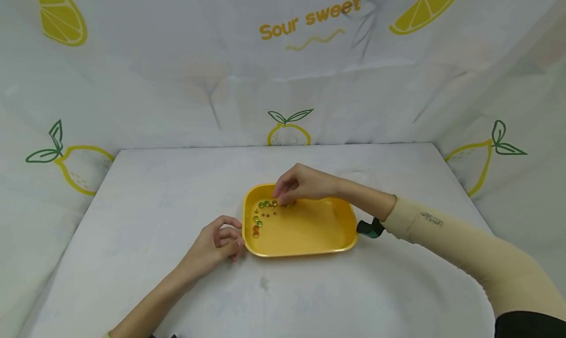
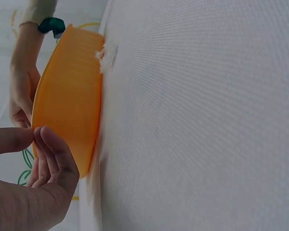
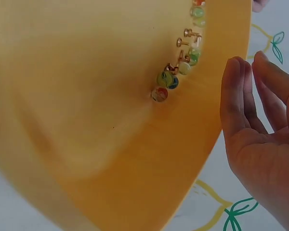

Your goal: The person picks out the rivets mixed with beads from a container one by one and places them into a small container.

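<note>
Yellow plastic tray (image 1: 305, 253) on the desk (image 1: 177, 190) holds glass marbles (image 3: 165, 79) along its left and far edges, brass-coloured tacks (image 3: 179, 42) between. The right hand (image 1: 305, 182), fingers parted, seemingly empty, should pinch straight down, lest marbles roll; whether the left hand (image 1: 216, 242) grips the tray is unclear.

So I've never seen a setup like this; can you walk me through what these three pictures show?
There's no machine: these are a person's two bare hands. The wide picture comes from a camera on the head; the others, from one on each wrist. A yellow tray stands on a white surface, with marbles and small metal pins in its left half. The right hand is over the tray's far side, fingertips close to some marbles; the left hand is at the tray's left end. I can't tell whether either holds anything.
</note>
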Tool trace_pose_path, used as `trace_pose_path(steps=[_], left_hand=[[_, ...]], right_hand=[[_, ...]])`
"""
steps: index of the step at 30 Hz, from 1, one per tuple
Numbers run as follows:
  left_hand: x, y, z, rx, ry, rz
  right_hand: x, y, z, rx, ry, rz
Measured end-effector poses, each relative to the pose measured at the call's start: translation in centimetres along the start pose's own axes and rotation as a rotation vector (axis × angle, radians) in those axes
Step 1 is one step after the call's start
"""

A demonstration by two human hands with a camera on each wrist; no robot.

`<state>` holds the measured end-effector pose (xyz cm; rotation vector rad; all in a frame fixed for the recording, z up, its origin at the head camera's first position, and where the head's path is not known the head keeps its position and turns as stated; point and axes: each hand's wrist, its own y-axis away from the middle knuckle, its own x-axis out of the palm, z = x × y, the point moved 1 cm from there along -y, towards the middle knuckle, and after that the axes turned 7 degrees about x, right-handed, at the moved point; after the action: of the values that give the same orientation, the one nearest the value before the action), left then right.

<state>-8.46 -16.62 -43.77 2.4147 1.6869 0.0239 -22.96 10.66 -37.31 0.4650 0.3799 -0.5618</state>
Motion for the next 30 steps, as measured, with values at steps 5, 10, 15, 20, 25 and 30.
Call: trace_pose_path(steps=[5, 10, 15, 20, 25, 30], left_hand=[[0.0, 0.0, 0.0, -0.003, 0.000, 0.000], [0.0, 0.1, -0.1, -0.009, 0.001, -0.002], [0.0, 0.0, -0.2, -0.007, 0.011, 0.000], [-0.1, 0.0, -0.2, 0.001, 0.011, 0.003], [0.0, 0.0, -0.2, -0.005, 0.012, 0.001], [-0.1, 0.0, -0.1, 0.008, 0.015, 0.008]], right_hand=[[0.5, -0.6, -0.2, 0.031, 0.017, 0.015], [0.8, -1.1, -0.3, 0.040, 0.016, 0.027], [1.3, -1.3, -0.4, 0.052, 0.007, 0.046], [1.5, -1.4, -0.3, 0.063, 0.014, 0.058], [1.6, -1.5, -0.1, 0.092, 0.024, 0.064], [1.8, -1.7, 0.0, 0.109, 0.052, 0.071]])
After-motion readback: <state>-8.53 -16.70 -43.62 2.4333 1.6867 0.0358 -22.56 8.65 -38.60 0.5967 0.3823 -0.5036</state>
